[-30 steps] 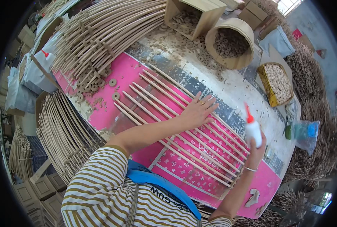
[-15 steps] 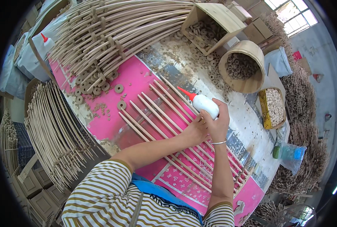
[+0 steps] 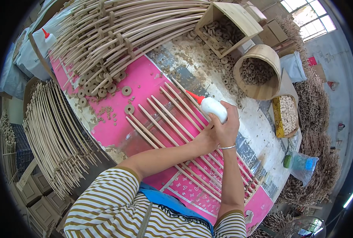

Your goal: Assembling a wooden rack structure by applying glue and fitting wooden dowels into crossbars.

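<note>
My right hand is closed around a white squeeze bottle with a red nozzle. The bottle lies tilted, its nozzle toward the upper left, over the far ends of the rods. Right beside that hand, my left hand is over the rods with its fingers curled in; the fingertips are partly hidden and I cannot make out what they hold. Several slim wooden rods lie side by side, slanting across a pink sheet under my forearms. At their near right end is a wooden strip.
Wooden rings spill from a wooden box; more fill a round wooden tub. A yellow container of small pale pieces stands at right. Bundled rods with rings cover the far left. Another red-tipped bottle stands behind.
The view has shifted slightly. Against the rods, both hands and the bottle have moved a little to the left. The right hand keeps its hold on the bottle.
</note>
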The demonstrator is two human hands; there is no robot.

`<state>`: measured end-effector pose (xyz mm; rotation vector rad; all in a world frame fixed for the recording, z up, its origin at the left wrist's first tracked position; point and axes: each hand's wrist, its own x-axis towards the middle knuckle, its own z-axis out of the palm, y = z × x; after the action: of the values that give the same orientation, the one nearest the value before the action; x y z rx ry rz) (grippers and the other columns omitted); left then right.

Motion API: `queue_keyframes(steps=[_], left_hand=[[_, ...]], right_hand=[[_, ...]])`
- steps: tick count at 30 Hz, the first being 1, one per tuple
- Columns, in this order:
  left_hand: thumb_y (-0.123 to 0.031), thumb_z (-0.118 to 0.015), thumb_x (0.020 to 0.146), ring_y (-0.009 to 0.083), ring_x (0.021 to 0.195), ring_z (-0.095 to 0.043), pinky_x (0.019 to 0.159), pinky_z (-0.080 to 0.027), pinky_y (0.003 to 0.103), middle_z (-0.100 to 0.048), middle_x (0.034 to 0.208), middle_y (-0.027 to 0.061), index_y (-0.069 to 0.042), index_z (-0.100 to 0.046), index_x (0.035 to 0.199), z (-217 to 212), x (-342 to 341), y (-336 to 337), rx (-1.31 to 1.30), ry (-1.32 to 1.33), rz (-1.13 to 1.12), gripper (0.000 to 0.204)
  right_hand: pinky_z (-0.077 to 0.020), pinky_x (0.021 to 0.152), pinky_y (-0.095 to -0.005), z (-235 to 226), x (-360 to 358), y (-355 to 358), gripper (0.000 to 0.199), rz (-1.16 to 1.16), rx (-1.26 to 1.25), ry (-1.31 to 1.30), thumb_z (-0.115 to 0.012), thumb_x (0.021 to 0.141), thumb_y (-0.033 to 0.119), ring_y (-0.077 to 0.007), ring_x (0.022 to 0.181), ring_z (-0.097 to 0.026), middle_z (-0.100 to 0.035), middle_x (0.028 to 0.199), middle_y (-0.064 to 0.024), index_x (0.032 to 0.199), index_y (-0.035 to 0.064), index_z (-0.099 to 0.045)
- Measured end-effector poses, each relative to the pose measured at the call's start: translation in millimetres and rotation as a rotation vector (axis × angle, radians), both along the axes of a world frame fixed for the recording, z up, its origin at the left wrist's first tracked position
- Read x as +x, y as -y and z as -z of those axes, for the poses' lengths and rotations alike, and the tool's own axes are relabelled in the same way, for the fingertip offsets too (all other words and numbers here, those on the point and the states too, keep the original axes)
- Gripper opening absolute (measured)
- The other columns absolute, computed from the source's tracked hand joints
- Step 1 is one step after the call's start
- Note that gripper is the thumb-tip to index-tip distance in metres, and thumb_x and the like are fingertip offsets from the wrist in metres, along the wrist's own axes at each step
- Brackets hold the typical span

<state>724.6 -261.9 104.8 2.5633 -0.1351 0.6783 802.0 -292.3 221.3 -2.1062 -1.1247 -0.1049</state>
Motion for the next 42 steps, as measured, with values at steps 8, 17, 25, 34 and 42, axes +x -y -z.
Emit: queue_keyframes(steps=[8,17,25,34,42], left_hand=[[-0.019,-0.057,0.095,0.0319,0.146,-0.046,0.128,-0.021,0.057,-0.064,0.140,0.0141,-0.004,-0.064,0.135,2,1,2,0.042,0.050,-0.022,0.044],[-0.023,-0.060,0.094,0.0340,0.146,-0.045,0.126,-0.022,0.063,-0.060,0.144,0.0152,-0.004,-0.062,0.136,3,1,1,0.128,0.017,-0.008,0.046],[-0.024,-0.061,0.094,0.0334,0.149,-0.041,0.126,-0.021,0.065,-0.055,0.149,0.0149,-0.004,-0.057,0.140,12,6,5,-0.129,0.095,-0.001,0.050],[-0.022,-0.061,0.095,0.0348,0.147,-0.043,0.125,-0.024,0.061,-0.055,0.147,0.0173,-0.001,-0.053,0.143,12,7,5,-0.140,0.034,0.027,0.053],[-0.015,-0.058,0.095,0.0378,0.141,-0.046,0.122,-0.034,0.051,-0.054,0.145,0.0196,-0.001,-0.048,0.143,-26,-2,-6,-0.422,-0.182,0.140,0.050]], right_hand=[[-0.0518,0.090,-0.0430,2,1,3,0.052,0.000,-0.001,0.035,-0.089,0.074,0.014,-0.0342,0.104,-0.064,-0.066,0.111,-0.0139,0.120,0.0028,-0.067],[-0.0521,0.090,-0.0432,0,1,9,0.052,-0.006,0.013,0.066,-0.089,0.073,0.012,-0.0345,0.103,-0.064,-0.067,0.111,-0.0140,0.120,0.0034,-0.067],[-0.0518,0.090,-0.0432,-1,-3,1,0.052,0.003,0.004,0.084,-0.088,0.073,0.010,-0.0345,0.104,-0.064,-0.067,0.110,-0.0141,0.120,0.0040,-0.068],[-0.0528,0.092,-0.0407,-5,-8,14,0.052,-0.019,0.057,0.035,-0.089,0.075,0.008,-0.0324,0.105,-0.066,-0.068,0.113,-0.0136,0.122,0.0032,-0.067],[-0.0525,0.090,-0.0425,-1,-18,8,0.053,-0.063,0.026,0.080,-0.089,0.072,0.012,-0.0347,0.104,-0.064,-0.068,0.110,-0.0143,0.120,0.0041,-0.068]])
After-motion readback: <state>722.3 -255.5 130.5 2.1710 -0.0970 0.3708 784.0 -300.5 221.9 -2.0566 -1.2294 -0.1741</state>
